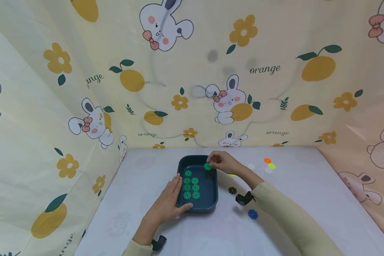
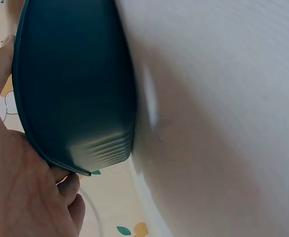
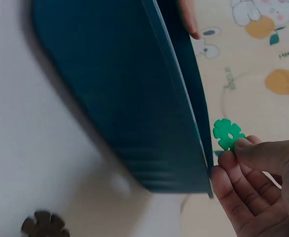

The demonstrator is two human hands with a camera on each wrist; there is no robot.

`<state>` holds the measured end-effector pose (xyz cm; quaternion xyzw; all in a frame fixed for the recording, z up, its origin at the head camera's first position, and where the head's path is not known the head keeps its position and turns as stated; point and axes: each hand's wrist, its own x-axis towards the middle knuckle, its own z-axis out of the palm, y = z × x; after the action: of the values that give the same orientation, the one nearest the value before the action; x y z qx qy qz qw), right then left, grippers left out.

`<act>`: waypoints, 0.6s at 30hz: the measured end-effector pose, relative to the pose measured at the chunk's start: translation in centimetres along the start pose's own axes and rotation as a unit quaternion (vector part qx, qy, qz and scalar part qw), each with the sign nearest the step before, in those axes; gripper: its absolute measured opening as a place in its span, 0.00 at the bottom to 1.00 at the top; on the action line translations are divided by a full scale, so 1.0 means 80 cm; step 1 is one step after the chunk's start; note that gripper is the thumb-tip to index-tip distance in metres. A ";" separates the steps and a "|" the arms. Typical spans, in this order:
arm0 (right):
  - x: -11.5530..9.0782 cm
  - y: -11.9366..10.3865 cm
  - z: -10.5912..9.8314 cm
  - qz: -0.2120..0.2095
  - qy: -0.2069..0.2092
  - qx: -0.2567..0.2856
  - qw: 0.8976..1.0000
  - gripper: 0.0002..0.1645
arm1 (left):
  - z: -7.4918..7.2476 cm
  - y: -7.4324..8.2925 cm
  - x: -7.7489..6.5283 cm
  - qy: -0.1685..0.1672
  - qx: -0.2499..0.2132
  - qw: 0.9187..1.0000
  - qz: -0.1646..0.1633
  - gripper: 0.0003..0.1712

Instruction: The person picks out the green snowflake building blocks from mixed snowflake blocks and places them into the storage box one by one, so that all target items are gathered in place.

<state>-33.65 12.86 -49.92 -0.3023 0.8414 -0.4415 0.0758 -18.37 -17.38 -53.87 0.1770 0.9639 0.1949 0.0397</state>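
Observation:
A dark blue tray (image 1: 197,209) with raised walls sits on the table and holds several green flower-shaped plastic discs (image 1: 195,187), mostly grouped in its left half. My left hand (image 1: 166,202) holds the tray at its near left corner, fingers along the left side and thumb over the front rim. In the left wrist view, that hand (image 2: 21,182) lies against the tray's rim. Above the far right corner, my right hand (image 1: 225,163) pinches one green flower disc (image 3: 227,134) between thumb and forefinger. Its other fingers curl close to the rim in the right wrist view.
Right of the tray lie a dark brown disc (image 1: 232,190) and a blue disc (image 1: 252,214). Farther back are an orange disc (image 1: 267,160), a yellow-green disc (image 1: 271,166) and a white disc (image 1: 268,171). A patterned cloth (image 1: 192,106) encloses the table's back and sides.

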 end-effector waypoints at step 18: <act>0.057 -0.006 0.050 0.002 -0.073 -0.085 0.994 0.05 | -0.002 0.001 0.000 0.003 -0.005 1.000 0.005 0.66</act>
<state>-35.56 7.28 -51.29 -0.3372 0.8688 -0.3450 0.1117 -18.38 -17.37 -53.69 0.1809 0.9622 0.2006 0.0363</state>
